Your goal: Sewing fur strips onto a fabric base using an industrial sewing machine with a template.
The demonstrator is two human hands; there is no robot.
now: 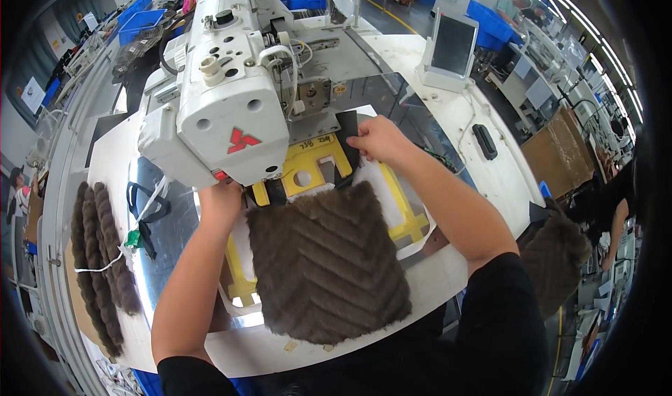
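Observation:
A brown fur panel (329, 263) with a chevron pattern lies in front of a large white industrial sewing machine (234, 105). Its far edge meets a yellow clamp plate (308, 168) with cut-outs, under the machine head. My right hand (383, 140) pinches a black strap-like fabric piece (348, 130) at the plate's right side. At the left of the plate, close beneath the machine head, my left hand (221, 203) has its fingers curled. The head hides its fingertips, and black material shows beside them.
Brown fur rolls (105, 256) tied with white cord lie at the left, beside black straps (148, 217). A screen unit (449, 50) and a small black object (484, 141) sit on the right of the table. Another fur piece (556, 256) hangs at the right edge.

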